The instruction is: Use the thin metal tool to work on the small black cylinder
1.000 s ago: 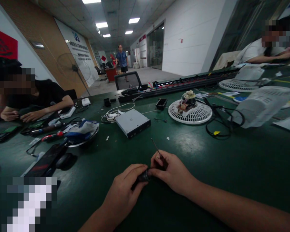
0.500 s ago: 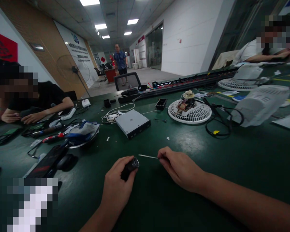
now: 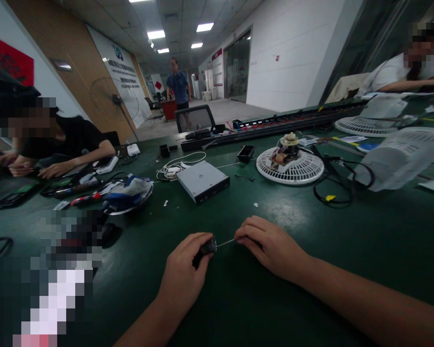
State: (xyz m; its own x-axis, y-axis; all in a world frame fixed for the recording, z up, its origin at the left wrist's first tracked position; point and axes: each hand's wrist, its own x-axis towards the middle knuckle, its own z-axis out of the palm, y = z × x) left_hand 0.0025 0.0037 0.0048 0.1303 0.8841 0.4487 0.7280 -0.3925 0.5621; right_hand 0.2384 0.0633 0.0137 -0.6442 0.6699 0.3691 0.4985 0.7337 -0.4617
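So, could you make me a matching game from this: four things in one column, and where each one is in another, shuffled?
1. Dark cylinder
2. Flat grey box
3. Thin rod
4. Yellow tag

A. In the fingers of the right hand
B. By the black cable on the right
C. In the grip of the left hand
D. Next to the white cable

Pairs: 1-C, 2-D, 3-A, 4-B

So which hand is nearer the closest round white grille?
Right. The right hand is on the near side of the grille, apart from it; the left hand is farther off, to the left.
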